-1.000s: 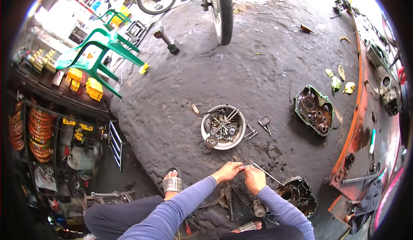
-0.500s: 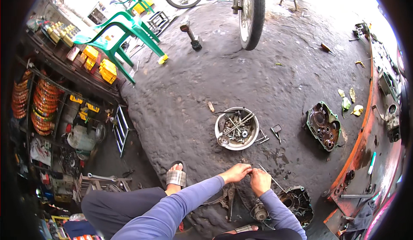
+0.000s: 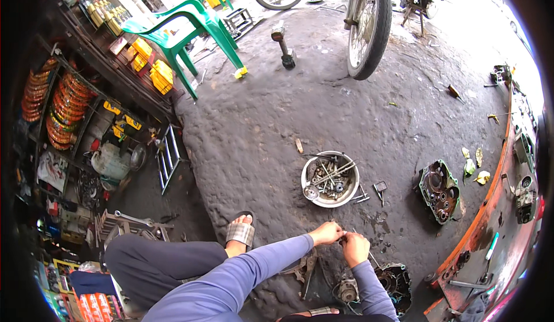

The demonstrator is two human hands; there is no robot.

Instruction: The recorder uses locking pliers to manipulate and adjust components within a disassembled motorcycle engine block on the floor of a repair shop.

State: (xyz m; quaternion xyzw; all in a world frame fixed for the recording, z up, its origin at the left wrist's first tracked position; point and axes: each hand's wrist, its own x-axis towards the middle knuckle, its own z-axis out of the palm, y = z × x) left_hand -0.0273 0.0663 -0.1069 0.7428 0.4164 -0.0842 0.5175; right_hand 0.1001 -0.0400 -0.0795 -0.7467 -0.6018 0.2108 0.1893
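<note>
My left hand and my right hand meet above the dark ground, fingers closed and pinched together. Something small and dark sits between their fingertips, too small to name. A thin metal rod shows past my right hand; whether that hand grips it or it lies behind I cannot tell. Just beyond my hands stands a round metal basin full of bolts, gears and rods. Close to my right forearm lie an open engine casing and a round metal part. A plier-like metal tool lies below my left forearm.
Small T-shaped tools lie right of the basin. Farther right are another engine casing half and an orange-edged metal bench with parts on it. A motorcycle wheel, an impact wrench and a green chair stand beyond.
The whole scene has shifted right in the picture as the view turned left. My hands stay together, fingers still pinched, with the right hand's grip slightly changed.
</note>
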